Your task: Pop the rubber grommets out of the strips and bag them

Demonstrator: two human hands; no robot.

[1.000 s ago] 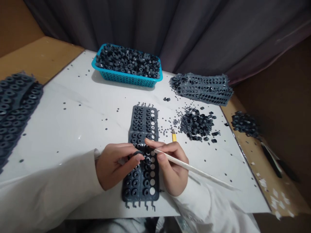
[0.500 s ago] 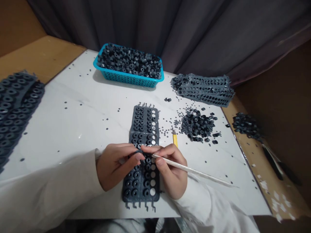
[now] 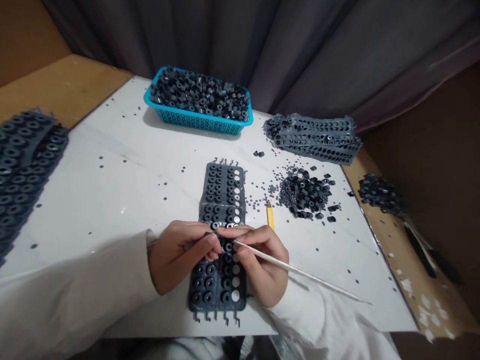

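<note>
A dark grey moulded sheet (image 3: 222, 200) studded with small rubber rings lies lengthwise on the white table top (image 3: 123, 180) in front of me. My left hand (image 3: 176, 255) rests on the sheet's left side, its fingers closed in a pinch at a ring near the middle. My right hand (image 3: 260, 265) is closed round a thin white stick (image 3: 300, 272), whose tip points at the same spot on the sheet. The fingertips of both hands meet there. What sits in the left pinch is too small to make out.
A blue basket (image 3: 198, 120) full of dark rings stands at the back. A stack of emptied sheets (image 3: 315, 137) lies back right, with a loose pile of rings (image 3: 305, 192) and a yellow tool (image 3: 269, 215) nearer. More ring sheets (image 3: 22, 170) lie at the left. Dark tools (image 3: 423, 250) rest right.
My right hand has slid a little down and left, bringing the stick's tip in to the left fingertips. The stick's far end has dropped lower. The left hand has barely moved.
</note>
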